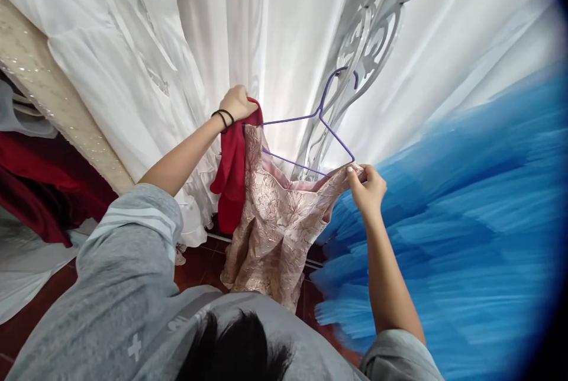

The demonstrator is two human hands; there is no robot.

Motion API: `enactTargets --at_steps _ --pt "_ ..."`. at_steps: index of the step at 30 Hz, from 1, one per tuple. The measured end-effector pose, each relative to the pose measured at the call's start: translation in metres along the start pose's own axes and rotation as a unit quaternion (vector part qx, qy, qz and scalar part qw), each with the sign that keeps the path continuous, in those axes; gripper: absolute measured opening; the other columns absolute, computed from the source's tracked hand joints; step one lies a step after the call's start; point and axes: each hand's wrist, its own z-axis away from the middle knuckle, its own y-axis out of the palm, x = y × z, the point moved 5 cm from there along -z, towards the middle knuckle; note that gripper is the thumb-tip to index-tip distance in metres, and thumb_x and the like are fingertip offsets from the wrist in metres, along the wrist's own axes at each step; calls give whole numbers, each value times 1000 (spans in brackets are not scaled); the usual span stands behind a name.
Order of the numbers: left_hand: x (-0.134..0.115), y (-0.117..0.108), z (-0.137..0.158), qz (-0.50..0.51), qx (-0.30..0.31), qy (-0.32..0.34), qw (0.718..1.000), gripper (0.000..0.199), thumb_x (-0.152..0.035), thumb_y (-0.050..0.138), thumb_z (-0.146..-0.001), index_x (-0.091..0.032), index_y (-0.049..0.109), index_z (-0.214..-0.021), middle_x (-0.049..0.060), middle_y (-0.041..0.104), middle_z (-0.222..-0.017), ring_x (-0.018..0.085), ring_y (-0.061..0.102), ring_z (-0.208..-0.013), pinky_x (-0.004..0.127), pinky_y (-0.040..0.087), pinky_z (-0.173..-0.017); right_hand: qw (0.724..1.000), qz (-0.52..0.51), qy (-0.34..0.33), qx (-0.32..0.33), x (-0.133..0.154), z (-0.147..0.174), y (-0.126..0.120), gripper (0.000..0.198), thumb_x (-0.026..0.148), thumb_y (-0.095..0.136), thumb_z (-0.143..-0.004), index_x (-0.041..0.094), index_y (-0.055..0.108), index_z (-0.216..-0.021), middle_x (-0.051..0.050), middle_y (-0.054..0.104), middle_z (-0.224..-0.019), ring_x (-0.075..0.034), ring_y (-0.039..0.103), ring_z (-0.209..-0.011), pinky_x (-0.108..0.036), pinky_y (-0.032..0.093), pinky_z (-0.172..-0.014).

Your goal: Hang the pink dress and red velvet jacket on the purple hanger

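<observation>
1. Grip: a fold of red cloth (232, 189) is clamped in the left hand (237, 103), at one shoulder of the pink dress (270, 197); whether the strap is caught too cannot be told. The other strap is pinched firmly in the right hand (369, 187), at the hanger's opposite end.
2. Dress: held up before the body on a purple hanger (320, 112), between white gowns (119, 85) and blue tulle (444, 227). The hook appears to be caught on the scrolled metal rack (366, 20), though its contact is unclear.
3. Step, as judged: the straps are being set on the hanger, with the red cloth handled at one shoulder.
4. Next move, as judged: both straps need to be seated evenly and the red cloth settled, without the hanger being tipped.
5. Pose: the left arm is stretched well forward, knuckles up. The right forearm is angled inward, thumb laid over the strap, fingers curled beyond it.
</observation>
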Motion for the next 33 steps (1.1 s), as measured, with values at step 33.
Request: enactTargets --at_steps 33 --pt "75 2 23 222 -120 117 960 36 -52 45 -91 -22 63 -100 6 67 -97 18 62 -86 27 48 -79 979 10 -102 175 16 -14 -36 56 71 55 -78 19 53 -57 -1 43 -52 -13 36 -53 -28 25 -53"
